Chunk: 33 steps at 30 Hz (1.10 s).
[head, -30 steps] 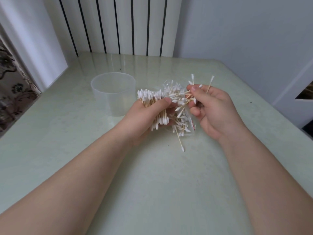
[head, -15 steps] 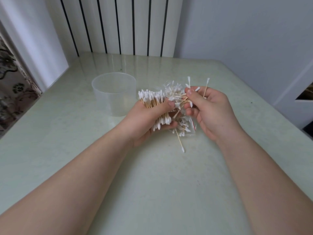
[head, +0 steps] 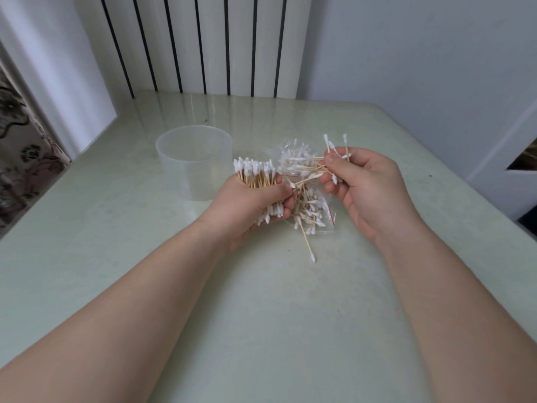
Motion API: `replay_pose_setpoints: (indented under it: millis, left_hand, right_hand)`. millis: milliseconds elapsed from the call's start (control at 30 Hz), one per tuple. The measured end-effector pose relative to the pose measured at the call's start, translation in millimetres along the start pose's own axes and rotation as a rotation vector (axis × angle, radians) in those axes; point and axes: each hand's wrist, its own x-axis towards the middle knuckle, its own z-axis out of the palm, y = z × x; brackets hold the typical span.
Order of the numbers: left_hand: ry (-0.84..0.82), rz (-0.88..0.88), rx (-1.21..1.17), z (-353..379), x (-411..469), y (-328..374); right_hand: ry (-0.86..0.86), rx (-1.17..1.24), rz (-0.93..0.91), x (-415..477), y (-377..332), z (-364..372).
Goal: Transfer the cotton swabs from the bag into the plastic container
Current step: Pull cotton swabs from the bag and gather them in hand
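Both hands have drawn slightly apart. Left hand [head: 250, 205] fingers grip a thick bundle of wooden-stemmed, white-tipped cotton swabs [head: 255, 174]; right hand [head: 369, 193] fingers pinch a few loose swabs [head: 329, 145]. Between them, a clear plastic bag [head: 315, 212] holding more swabs rests on the pale green counter [head: 261, 315]. Behind the left hand, a translucent round plastic container [head: 189, 161] stands upright, open-topped.

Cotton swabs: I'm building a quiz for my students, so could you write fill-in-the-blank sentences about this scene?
The left hand grips a thick bundle of cotton ____.
The plastic container looks ____ inside.
The right hand pinches a few more above the clear ____.
Missing words: swabs; empty; bag.
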Motion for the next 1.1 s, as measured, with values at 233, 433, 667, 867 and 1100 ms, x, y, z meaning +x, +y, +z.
replay_pose_setpoints:
  millis: [233,433,667,867,1100]
  left_hand:
    - [-0.070,-0.014,0.032,-2,-1,-3]
    - [-0.048,-0.016,0.093,1,-1,-3]
    - [0.093,-0.029,0.088,-2,4,-3]
    - [0.123,0.003,-0.004,-2,3,0]
    - [0.129,0.001,-0.213,0,1,8]
  right_hand:
    - [-0.072,-0.093,0.004,0,6,2]
    - [-0.061,-0.013,0.003,-3,4,5]
    - [0.025,-0.019,-0.033,-1,-1,1]
    - [0.097,-0.036,-0.029,1,-1,0]
    - [0.149,-0.154,-0.061,6,6,-4]
